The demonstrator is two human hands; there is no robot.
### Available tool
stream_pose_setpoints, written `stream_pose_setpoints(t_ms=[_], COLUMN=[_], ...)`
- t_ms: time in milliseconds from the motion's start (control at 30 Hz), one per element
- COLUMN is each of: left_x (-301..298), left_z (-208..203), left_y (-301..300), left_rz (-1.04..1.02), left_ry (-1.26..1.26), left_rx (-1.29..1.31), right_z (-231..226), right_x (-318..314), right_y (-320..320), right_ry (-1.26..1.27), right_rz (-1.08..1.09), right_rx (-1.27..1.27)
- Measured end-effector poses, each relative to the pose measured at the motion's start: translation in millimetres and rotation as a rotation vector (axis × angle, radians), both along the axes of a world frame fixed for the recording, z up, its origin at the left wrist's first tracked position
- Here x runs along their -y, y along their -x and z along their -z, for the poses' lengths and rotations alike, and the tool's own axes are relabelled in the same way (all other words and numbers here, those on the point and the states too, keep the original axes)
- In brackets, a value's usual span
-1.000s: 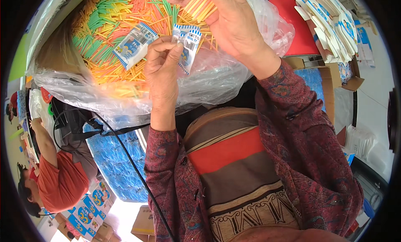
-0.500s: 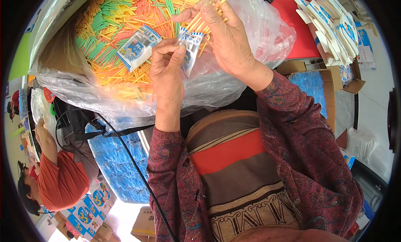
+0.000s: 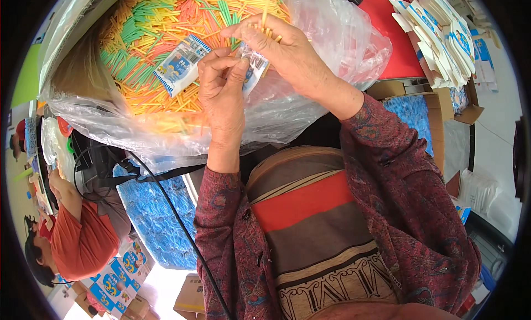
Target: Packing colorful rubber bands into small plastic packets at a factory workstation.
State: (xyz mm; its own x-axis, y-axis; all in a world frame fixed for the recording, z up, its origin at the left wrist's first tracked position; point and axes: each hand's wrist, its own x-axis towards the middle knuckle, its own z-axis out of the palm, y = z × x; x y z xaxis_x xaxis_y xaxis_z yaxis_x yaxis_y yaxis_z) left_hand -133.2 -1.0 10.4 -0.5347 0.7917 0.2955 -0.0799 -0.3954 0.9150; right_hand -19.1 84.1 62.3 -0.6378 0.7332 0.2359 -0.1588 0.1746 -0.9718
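Upright between thumb and fingers, my left hand pinches a small white and blue packet by its side. My right hand grips a few thin yellow sticks at the packet's top; its fingers cover the packet's mouth, and how far the sticks are inside cannot be seen. Beneath both hands spreads a heap of thin yellow, green and orange-pink sticks in a box lined with clear plastic. A second white and blue packet, plump, lies on the heap left of my left hand.
Flattened white and blue cartons are stacked on a red surface at the far right. Blue netted bundles stand at the left. A black cable runs past my left sleeve. A co-worker in an orange top sits at far left.
My right hand has come down and left with the sticks, closing over the packet's top. The packet is now more covered. My left hand stays nearly in place.
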Motion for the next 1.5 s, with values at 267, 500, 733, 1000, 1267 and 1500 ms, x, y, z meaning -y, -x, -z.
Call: stream_pose_setpoints(t_ms=[267,500,733,1000,1267,1500], left_x=[-5,-12,-11,-9,-8,-9], left_z=[4,4,2,9,6,-11], left_y=[1,0,0,1,-4,-9], left_rz=[0.032,0.011,0.018,0.023,0.065,0.087], left_ry=[-0.004,-0.054,-0.076,-0.087,-0.098,-0.091], left_rx=[0.184,0.165,0.157,0.143,0.089,0.178], right_z=[-6,-4,-11,-6,4,-6], right_x=[-10,-12,-13,-13,-32,-22], right_y=[7,7,3,-3,-15,-18], right_ry=[0.184,0.22,0.349,0.081,0.095,-0.435], right_rz=[-0.031,-0.078,-0.008,-0.088,-0.306,-0.015], right_rx=[-0.088,-0.133,-0.228,-0.084,-0.001,0.234])
